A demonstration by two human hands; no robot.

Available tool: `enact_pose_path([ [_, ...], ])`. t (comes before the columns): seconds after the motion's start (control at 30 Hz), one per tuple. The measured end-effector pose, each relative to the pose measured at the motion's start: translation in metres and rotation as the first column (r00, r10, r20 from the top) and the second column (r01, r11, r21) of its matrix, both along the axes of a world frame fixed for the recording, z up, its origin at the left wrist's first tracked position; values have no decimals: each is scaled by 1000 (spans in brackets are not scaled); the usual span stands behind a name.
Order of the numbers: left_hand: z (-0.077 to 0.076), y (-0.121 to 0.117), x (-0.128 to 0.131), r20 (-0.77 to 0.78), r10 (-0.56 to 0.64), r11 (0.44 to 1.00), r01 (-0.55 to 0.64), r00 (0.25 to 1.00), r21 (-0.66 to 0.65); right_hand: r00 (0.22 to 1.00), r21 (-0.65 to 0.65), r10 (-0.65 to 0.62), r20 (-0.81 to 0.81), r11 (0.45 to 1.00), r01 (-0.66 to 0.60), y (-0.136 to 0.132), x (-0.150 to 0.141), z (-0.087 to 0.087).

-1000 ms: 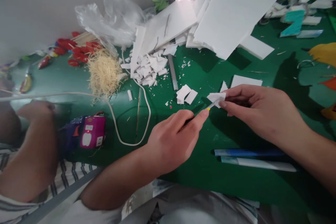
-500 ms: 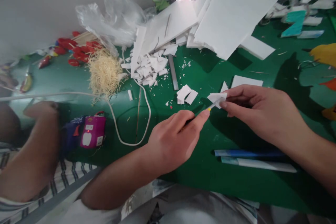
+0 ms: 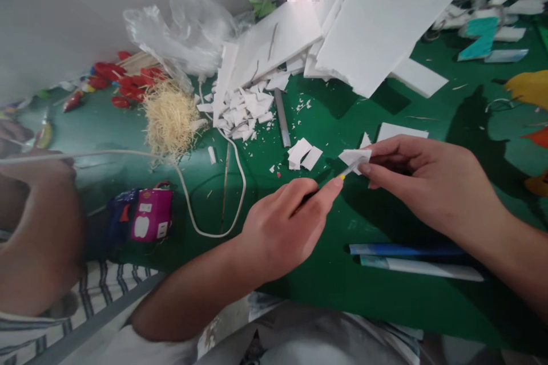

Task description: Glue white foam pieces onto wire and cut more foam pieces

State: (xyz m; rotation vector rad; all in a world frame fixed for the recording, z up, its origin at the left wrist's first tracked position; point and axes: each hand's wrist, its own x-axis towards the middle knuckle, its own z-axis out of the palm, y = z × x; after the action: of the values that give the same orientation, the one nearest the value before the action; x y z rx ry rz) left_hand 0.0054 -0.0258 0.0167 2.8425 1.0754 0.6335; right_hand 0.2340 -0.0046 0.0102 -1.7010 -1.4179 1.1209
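My left hand (image 3: 287, 227) is wrapped around a craft knife (image 3: 351, 169), its forefinger stretched along the handle and a bit of yellow showing by the blade. The blade touches a small piece of white foam board (image 3: 353, 155), which my right hand (image 3: 428, 179) pinches between thumb and fingers. Behind the right fingers, a flat white square (image 3: 402, 132) lies on the green table (image 3: 317, 296). A few small cut white pieces (image 3: 304, 154) rest to the left of the blade.
White scraps (image 3: 246, 109) and large white boards (image 3: 381, 23) cover the back. A grey strip (image 3: 282, 118), a white cable (image 3: 242, 182), straw-like shreds (image 3: 171, 117) and a pink box (image 3: 152, 215) lie leftward. Blue and white strips (image 3: 422, 267) lie in front. Another person's arm (image 3: 47, 222) reaches in at left.
The other person's arm has moved left and away. My hands, the knife and the white piece stay almost in place.
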Motion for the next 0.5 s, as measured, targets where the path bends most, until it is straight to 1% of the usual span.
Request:
enact_pose_path([
  [0.13, 2, -3, 2, -25, 17, 1000, -17, 1000, 14, 999, 32, -21, 42, 999, 20, -2, -3, 2],
  [0.27, 5, -9, 4, -59, 46, 996, -42, 997, 74, 997, 55, -44, 68, 998, 40, -6, -6, 3],
  [0.37, 9, -13, 4, -56, 52, 993, -46, 997, 104, 995, 55, -69, 70, 996, 65, -5, -5, 2],
  [0.43, 12, -15, 2, -38, 40, 995, -36, 998, 94, 995, 49, -96, 40, 994, 94, -2, -4, 1],
  [0.5, 15, -15, 0, 1, 34, 998, -34, 999, 56, 993, 31, -118, -28, 992, 118, 1, -3, 2],
])
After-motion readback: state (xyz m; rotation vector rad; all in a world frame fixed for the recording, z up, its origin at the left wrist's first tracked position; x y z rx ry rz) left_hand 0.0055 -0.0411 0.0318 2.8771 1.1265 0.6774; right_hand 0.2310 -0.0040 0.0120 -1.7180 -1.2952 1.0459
